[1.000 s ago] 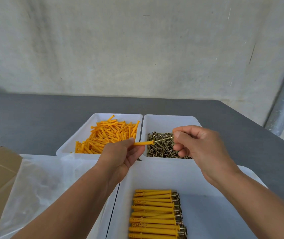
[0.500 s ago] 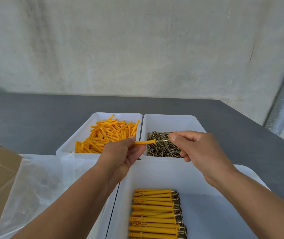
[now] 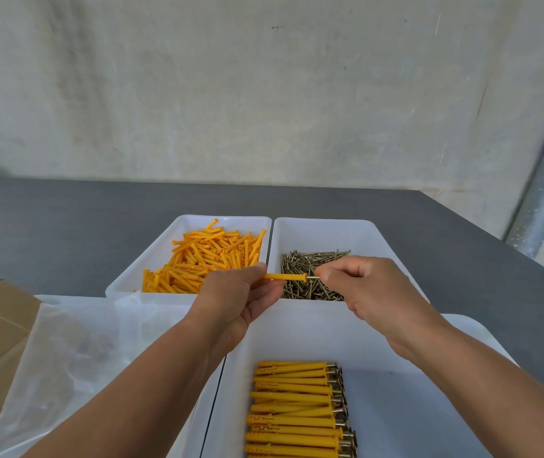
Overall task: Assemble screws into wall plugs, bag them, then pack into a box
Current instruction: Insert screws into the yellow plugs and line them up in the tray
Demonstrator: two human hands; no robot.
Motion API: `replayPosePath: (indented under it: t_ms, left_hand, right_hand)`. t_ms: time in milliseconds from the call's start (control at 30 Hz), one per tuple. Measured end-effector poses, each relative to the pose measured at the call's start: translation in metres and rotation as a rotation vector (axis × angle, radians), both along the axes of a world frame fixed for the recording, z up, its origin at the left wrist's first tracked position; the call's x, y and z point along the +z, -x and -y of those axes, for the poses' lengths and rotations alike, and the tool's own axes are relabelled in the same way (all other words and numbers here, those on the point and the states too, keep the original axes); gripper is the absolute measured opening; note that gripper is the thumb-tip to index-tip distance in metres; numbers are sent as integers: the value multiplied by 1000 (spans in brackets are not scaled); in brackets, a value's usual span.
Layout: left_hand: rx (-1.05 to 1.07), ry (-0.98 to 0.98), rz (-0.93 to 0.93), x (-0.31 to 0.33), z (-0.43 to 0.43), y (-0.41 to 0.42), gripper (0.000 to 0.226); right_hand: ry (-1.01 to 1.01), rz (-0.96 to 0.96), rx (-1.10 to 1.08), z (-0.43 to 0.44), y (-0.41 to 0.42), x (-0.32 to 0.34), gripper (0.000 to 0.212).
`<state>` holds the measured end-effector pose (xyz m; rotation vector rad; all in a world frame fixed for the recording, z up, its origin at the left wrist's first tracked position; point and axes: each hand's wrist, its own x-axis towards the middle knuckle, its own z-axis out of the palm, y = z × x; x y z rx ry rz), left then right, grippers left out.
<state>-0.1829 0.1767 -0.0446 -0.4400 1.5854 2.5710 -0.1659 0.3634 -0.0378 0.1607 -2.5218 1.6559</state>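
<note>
The orange wall plug (image 3: 284,277) lies level, its long axis running left to right, held above the seam between the two far trays. The left hand (image 3: 237,297) has its fingers closed around the plug's left end; its flared mouth faces right. The right hand (image 3: 363,285) pinches the screw (image 3: 312,278) by the head, in line with the plug and mostly sunk, so the remaining push runs leftward along that axis.
</note>
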Motion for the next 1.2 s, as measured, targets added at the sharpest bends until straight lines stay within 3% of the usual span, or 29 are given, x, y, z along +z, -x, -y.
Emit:
replayPosePath:
  t_ms: [567,1200]
  left_hand:
    - [-63,75,-41,1,-6,-4,22]
    - [-84,146,-53,0,-7,-5,26]
  right_hand:
    - [-56,15,62,4,-3,-1,21]
    - [-221,8,71,1,-4,-1,9]
